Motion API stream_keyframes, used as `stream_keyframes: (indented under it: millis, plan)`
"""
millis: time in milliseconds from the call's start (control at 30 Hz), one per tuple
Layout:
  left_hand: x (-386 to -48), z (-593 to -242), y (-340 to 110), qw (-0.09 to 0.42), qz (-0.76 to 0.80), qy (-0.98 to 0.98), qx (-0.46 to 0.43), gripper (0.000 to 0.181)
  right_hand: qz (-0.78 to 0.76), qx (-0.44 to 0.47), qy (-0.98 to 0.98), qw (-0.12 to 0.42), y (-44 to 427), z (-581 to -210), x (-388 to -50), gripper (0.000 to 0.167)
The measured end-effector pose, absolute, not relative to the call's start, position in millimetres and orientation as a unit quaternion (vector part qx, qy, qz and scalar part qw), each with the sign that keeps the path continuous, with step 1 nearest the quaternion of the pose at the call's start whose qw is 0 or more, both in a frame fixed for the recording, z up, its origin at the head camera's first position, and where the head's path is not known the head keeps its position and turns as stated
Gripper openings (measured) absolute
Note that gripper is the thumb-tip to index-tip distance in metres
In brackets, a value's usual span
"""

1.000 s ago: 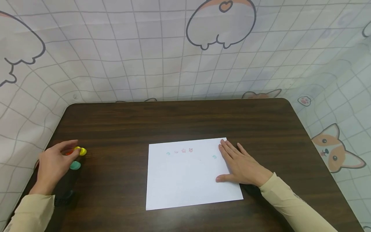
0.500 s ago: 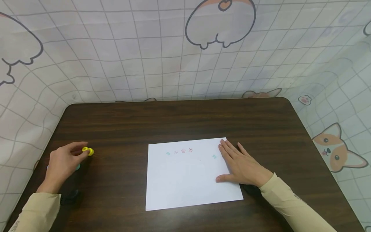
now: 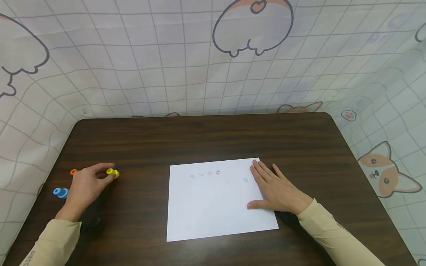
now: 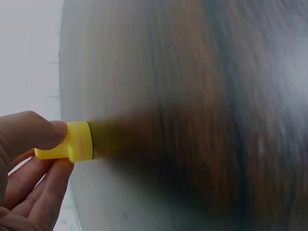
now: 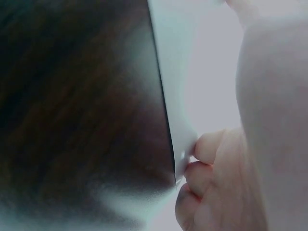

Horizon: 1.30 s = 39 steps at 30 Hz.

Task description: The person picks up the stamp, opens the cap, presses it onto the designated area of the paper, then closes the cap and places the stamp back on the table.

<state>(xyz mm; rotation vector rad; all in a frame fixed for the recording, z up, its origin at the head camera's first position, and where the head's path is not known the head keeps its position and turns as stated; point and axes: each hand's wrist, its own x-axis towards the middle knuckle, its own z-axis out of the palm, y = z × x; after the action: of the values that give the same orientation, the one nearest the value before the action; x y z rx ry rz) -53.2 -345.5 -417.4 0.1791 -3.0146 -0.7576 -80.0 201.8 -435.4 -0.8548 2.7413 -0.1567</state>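
My left hand (image 3: 85, 186) pinches a small yellow stamp (image 3: 114, 172) between thumb and fingers, over the left part of the table. In the left wrist view the yellow stamp (image 4: 80, 142) shows its knob in the fingers and its wide end facing the wood. Flat on the right side of a white sheet of paper (image 3: 213, 214) rests my right hand (image 3: 276, 189), fingers straight. Several small red and teal prints (image 3: 210, 173) run along the paper's upper part, with one teal print (image 3: 245, 180) near the right fingers.
A blue stamp (image 3: 61, 192) stands left of my left wrist. Behind that hand, an orange stamp (image 3: 73, 171) is partly covered. The dark wooden table (image 3: 199, 136) meets a white checked cloth (image 3: 166, 74) at the back and sides.
My left hand has carried the yellow stamp rightward, away from the other stamps. The blue and orange ones now show; the teal one is out of sight. My right hand stays on the paper.
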Motion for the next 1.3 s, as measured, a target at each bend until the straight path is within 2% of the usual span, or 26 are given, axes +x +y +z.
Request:
stream_keyframes:
  millis: [700,1300]
  plan:
    - [-53,-436,-333,0.041,-0.325,-0.938,0.112,0.039,-0.059,-0.286,0.946,0.140,200,-431,-79,0.121]
    - [-53,-430,-311,0.029,-0.382,-0.918,0.104,0.050,-0.059,-0.294,0.945,0.130,201,-432,-80,0.120]
